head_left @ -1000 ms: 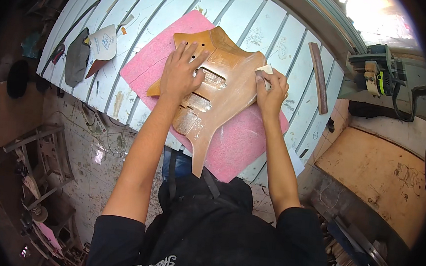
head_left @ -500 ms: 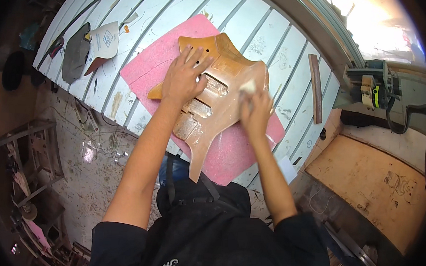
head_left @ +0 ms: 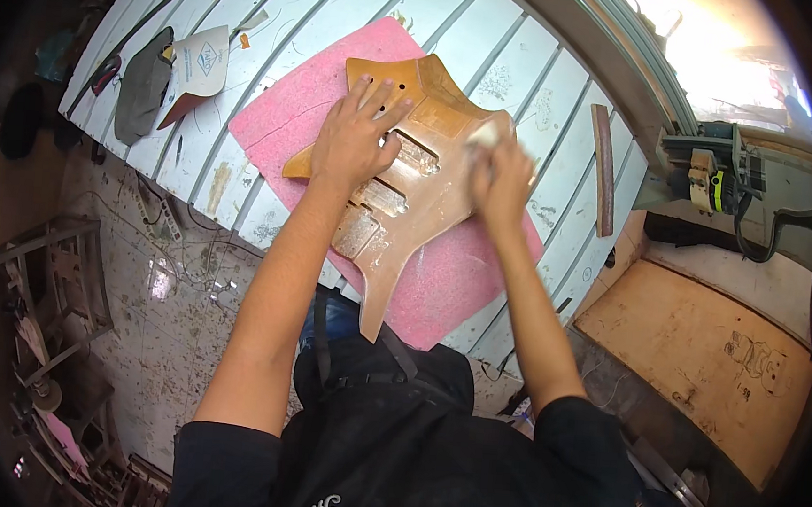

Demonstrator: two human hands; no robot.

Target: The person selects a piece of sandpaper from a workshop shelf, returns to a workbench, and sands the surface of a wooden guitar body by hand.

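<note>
An electric guitar body (head_left: 438,195) of brown wood lies on a pink mat (head_left: 445,294). Its upper edge is glossy amber; much of the face looks dull, with whitish residue around the routed cavities. My left hand (head_left: 353,141) presses flat on the upper left of the body, its fingers spread. Near the body's right upper edge, my right hand (head_left: 505,180) is blurred by motion. It grips a small pale pad (head_left: 486,135) against the surface; whether this is folded sandpaper I cannot tell.
The slatted white table (head_left: 298,43) carries a sheet of sandpaper (head_left: 198,69), a dark grey cloth-like piece (head_left: 142,89) and a narrow wooden strip (head_left: 602,168). A machine (head_left: 708,171) stands to the right, above a wooden board (head_left: 701,345). A metal frame (head_left: 56,276) stands at lower left.
My right hand has moved up and slightly right over the guitar body with the pale pad. My left hand stays in place on the body.
</note>
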